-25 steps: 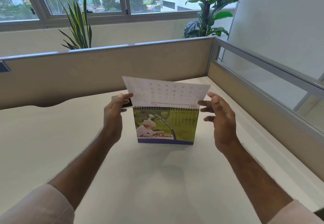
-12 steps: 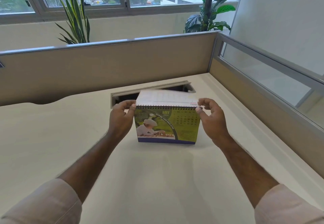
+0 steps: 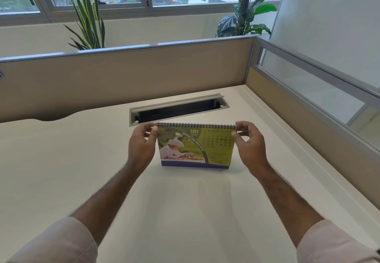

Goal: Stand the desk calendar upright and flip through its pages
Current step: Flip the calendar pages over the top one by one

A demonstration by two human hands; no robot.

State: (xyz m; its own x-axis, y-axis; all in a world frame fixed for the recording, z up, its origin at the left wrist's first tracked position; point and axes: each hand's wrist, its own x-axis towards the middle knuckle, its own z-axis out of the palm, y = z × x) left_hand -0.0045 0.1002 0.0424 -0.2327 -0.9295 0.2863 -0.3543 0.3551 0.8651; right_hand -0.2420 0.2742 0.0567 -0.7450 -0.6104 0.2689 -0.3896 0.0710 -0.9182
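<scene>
The desk calendar [image 3: 196, 146] stands upright on the surface [image 3: 82, 159], May page showing; the previous sheet, raised a second ago, is now over the spiral. Left hand [image 3: 141, 145] and right hand [image 3: 247, 143] fingers pinch the top corners. One flip judged complete.

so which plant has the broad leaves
The right plant, behind the partition corner. The left plant has narrow, sword-like upright leaves.
</scene>
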